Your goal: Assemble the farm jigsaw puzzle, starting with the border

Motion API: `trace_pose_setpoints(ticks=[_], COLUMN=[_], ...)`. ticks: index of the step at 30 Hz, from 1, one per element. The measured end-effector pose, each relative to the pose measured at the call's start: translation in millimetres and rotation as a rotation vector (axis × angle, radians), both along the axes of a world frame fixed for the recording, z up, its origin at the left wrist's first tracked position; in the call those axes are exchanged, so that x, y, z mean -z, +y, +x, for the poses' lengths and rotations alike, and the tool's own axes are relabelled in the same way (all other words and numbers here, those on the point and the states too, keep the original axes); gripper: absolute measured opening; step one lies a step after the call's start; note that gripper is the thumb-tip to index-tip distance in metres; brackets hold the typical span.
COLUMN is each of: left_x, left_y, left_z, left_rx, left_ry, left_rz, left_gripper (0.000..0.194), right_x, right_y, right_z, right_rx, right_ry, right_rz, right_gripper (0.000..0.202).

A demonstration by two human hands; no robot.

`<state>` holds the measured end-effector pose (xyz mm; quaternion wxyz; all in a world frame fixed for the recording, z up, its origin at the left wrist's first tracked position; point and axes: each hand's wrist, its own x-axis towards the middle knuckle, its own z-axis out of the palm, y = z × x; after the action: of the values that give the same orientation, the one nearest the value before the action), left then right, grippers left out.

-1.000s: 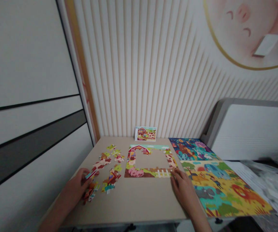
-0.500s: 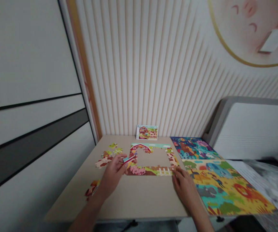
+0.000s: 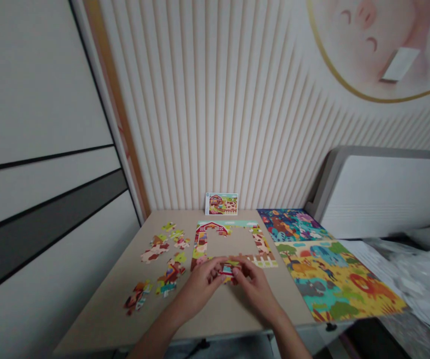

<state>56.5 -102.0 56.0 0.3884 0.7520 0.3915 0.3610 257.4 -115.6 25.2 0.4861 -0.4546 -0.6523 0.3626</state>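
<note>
My left hand (image 3: 204,280) and my right hand (image 3: 255,282) meet over the near side of the table, closed on a small puzzle piece (image 3: 227,269) with red, white and light blue on it. Fingers of both hands touch it from either side. Just beyond lies a farm puzzle (image 3: 212,230), a joined border with a red barn roof at its top left and a white fence at its lower right. Its middle shows bare tabletop. My hands cover part of its lower edge. Loose puzzle pieces (image 3: 155,252) lie in clusters to the left.
A small picture card (image 3: 221,204) of the farm scene leans against the ribbed wall. Two finished puzzles, a dark blue one (image 3: 293,225) and a yellow animal one (image 3: 340,279), lie on the right. Beyond them are papers and clear plastic wrapping (image 3: 409,271).
My left hand has carried the piece right and nearer. My right hand has left the border's lower right corner and joined on the piece. The camera view has shifted slightly.
</note>
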Motion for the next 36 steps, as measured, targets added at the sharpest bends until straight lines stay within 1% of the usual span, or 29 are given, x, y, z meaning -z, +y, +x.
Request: trace_pose_setpoints(ticks=[2,3,5,7,8,9,11,13,16,19,22,25,32,36], left_x=[13.7,21.5,36.4,47.3,50.7,52.8,53.5,51.8,48.1,44.3,40.9,38.5,37.7,36.1], left_y=[-5,-6,-5,-2,-1,1,3,5,6,9,10,9,6,5], left_z=[-9,-18,-42,-71,-85,-99,-120,-131,-131,-124,-118,-116,-115,-112], left_rx=[-0.053,-0.096,-0.223,-0.376,-0.456,-0.505,-0.547,-0.545,-0.529,-0.527,-0.534,-0.525,-0.52,-0.52], left_ry=[0.059,0.108,0.231,0.364,0.429,0.5,0.627,0.717,0.796,0.836,0.834,0.802,0.682,0.589], left_rz=[0.064,0.122,0.25,0.328,0.34,0.329,0.27,0.203,0.144,0.116,0.098,0.102,0.154,0.204], left_gripper=[0.039,0.039,0.036,0.034,0.033,0.033,0.039,0.049,0.057,0.053,0.051,0.05,0.04,0.044], right_x=[6.0,9.4,15.4,19.2,20.2,20.6,20.0,18.1,14.6,12.3,11.9,12.7,15.5,15.8], right_y=[-2,-3,-5,-6,-6,-6,-7,-9,-11,-13,-13,-12,-12,-11], right_z=[-2,-1,2,4,4,4,3,2,1,1,1,1,1,0], right_rx=[-0.021,-0.014,0.012,0.024,0.027,0.028,0.024,0.02,0.014,0.009,0.006,0.0,-0.014,0.0], right_ry=[0.014,0.019,0.031,0.019,0.007,-0.01,-0.061,-0.105,-0.135,-0.145,-0.155,-0.168,-0.177,-0.184], right_rz=[-0.049,-0.066,-0.089,-0.107,-0.113,-0.119,-0.126,-0.122,-0.104,-0.104,-0.113,-0.109,-0.103,-0.097], right_gripper=[0.037,0.038,0.041,0.043,0.044,0.045,0.046,0.046,0.044,0.043,0.042,0.04,0.039,0.038])
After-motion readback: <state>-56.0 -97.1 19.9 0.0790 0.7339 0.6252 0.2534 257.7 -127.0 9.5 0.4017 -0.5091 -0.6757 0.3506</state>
